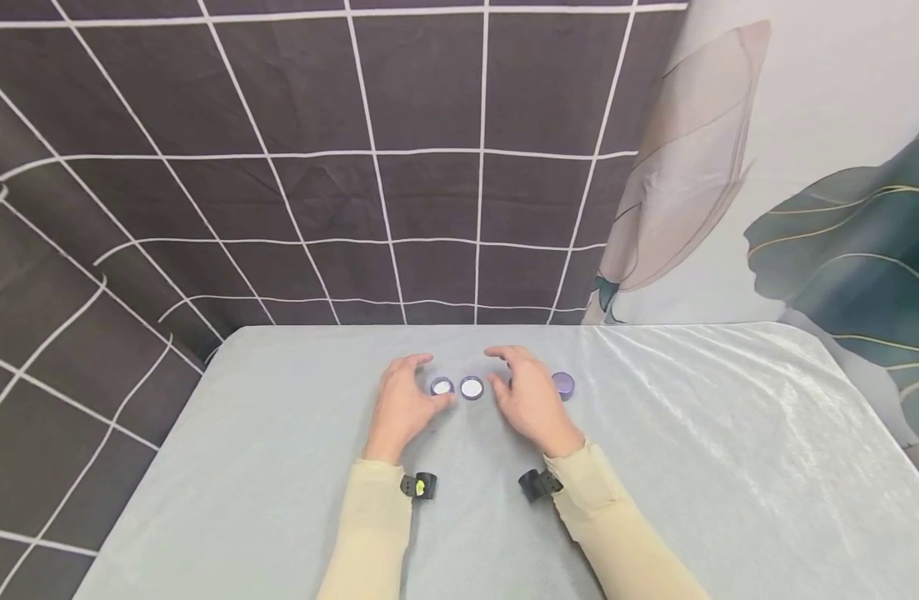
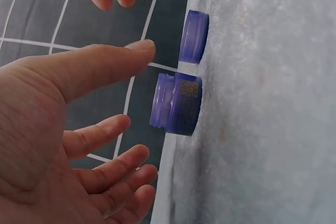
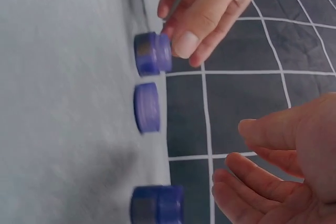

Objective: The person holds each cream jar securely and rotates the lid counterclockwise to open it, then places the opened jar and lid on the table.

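Small purple pots stand in a row on the pale cloth-covered table [image 1: 279, 467]. An open purple jar [image 1: 442, 386] [image 2: 176, 103] [image 3: 152, 53] sits just beside my left hand [image 1: 405, 402], whose thumb [image 2: 105, 64] reaches over its mouth; the fingers are spread and hold nothing. A purple lid [image 1: 471, 387] [image 2: 193, 36] [image 3: 147, 107] lies to the jar's right, white inside facing up. My right hand [image 1: 530, 398] hovers open, fingers [image 3: 252, 182] loosely bent, above a second jar [image 3: 156, 203]. Another purple cap [image 1: 563, 384] lies right of that hand.
A dark grid-patterned cloth [image 1: 354, 167] hangs behind the table, and a leaf-print curtain [image 1: 804, 208] to the right. The table's far edge [image 1: 429, 327] runs close behind the pots. Small wrist cameras [image 1: 420, 486] sit on both sleeves.
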Demonstrator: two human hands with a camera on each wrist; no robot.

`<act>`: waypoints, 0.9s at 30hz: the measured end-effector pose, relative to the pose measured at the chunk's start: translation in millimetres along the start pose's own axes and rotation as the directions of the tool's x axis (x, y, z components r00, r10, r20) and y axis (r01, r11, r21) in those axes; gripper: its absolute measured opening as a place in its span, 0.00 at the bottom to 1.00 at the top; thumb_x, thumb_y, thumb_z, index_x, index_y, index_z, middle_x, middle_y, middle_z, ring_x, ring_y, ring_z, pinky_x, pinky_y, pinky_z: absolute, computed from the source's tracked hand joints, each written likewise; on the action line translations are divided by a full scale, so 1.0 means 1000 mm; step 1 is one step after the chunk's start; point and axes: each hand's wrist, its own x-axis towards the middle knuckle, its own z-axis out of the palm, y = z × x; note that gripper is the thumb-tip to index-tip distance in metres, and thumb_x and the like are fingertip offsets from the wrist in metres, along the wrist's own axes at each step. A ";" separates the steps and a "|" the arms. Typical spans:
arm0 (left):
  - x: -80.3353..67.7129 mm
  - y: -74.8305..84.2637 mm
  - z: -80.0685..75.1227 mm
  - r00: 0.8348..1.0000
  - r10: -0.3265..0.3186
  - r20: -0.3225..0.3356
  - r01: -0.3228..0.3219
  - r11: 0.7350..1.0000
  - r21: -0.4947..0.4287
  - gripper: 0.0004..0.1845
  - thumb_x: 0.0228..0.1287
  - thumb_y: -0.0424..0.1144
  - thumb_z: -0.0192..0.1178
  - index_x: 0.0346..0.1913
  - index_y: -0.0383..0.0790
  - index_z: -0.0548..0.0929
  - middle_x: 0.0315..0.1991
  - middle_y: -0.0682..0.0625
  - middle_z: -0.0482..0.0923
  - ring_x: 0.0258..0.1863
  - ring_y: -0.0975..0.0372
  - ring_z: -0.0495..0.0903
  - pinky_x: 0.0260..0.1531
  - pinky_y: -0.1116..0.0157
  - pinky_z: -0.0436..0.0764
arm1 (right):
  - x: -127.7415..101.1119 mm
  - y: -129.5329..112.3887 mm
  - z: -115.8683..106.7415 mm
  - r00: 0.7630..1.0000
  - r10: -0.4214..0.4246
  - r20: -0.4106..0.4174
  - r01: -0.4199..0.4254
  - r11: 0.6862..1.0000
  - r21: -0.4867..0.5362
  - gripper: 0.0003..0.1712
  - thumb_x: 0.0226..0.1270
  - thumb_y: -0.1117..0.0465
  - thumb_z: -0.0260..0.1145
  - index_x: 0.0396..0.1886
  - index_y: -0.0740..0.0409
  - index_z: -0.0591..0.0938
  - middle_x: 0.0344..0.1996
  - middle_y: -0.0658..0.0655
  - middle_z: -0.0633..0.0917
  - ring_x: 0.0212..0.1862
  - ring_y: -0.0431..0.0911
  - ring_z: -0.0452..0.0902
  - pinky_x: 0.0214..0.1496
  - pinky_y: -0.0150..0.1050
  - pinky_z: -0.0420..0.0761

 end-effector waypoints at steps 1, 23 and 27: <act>0.000 0.001 0.000 1.000 0.005 -0.001 -0.005 1.000 -0.007 0.37 0.46 0.42 0.79 0.62 0.36 0.79 0.62 0.37 0.75 0.65 0.45 0.71 0.67 0.51 0.67 | 0.000 0.000 -0.003 1.000 0.006 -0.004 -0.006 1.000 -0.006 0.20 0.62 0.69 0.69 0.55 0.63 0.82 0.50 0.63 0.85 0.49 0.59 0.82 0.52 0.53 0.79; -0.011 0.026 0.008 0.995 0.095 0.027 -0.094 0.995 -0.046 0.33 0.51 0.43 0.76 0.61 0.39 0.80 0.61 0.44 0.77 0.65 0.50 0.71 0.66 0.53 0.68 | -0.002 0.016 -0.031 1.000 0.013 0.009 -0.012 0.998 -0.066 0.19 0.63 0.67 0.68 0.55 0.65 0.82 0.48 0.65 0.85 0.49 0.58 0.81 0.52 0.53 0.79; -0.010 0.031 0.012 0.990 0.124 0.060 -0.123 0.992 -0.032 0.32 0.51 0.42 0.76 0.60 0.37 0.81 0.61 0.43 0.78 0.64 0.49 0.73 0.65 0.53 0.69 | -0.002 0.015 -0.033 0.999 0.032 0.016 -0.031 0.997 -0.067 0.20 0.63 0.66 0.68 0.55 0.65 0.82 0.49 0.65 0.85 0.49 0.58 0.82 0.52 0.53 0.79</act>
